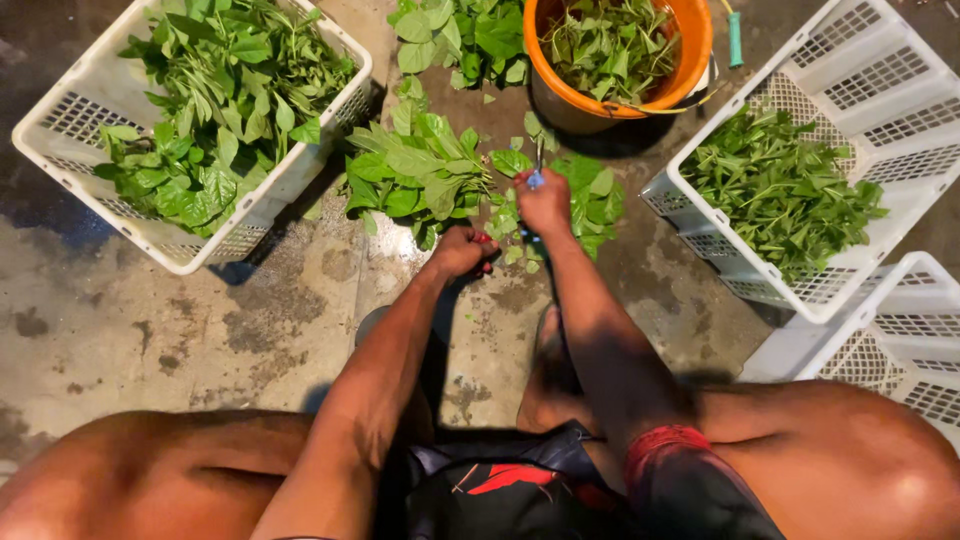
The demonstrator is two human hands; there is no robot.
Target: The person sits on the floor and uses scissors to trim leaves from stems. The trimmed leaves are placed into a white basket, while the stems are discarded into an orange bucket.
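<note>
Concrete floor (pixel 150 330), 3 crates (pixel 60 130), bucket (pixel 690 40), leaves (pixel 410 175)

Both bare forearms reach forward from the bottom of the frame toward its centre, converging between the spread knees. The left hand (pixel 462 250) is curled into a closed fist, knuckles up, just left of centre. The right hand (pixel 545 205) sits slightly higher and farther forward, fingers pinched together, its wrist bent downward.

Loose pile of green leafy stems (pixel 415 180) on concrete floor, upper centre of frame, stalks fanned leftward. Smaller leaf clump (pixel 590 195) just right, flat, scattered.
</note>
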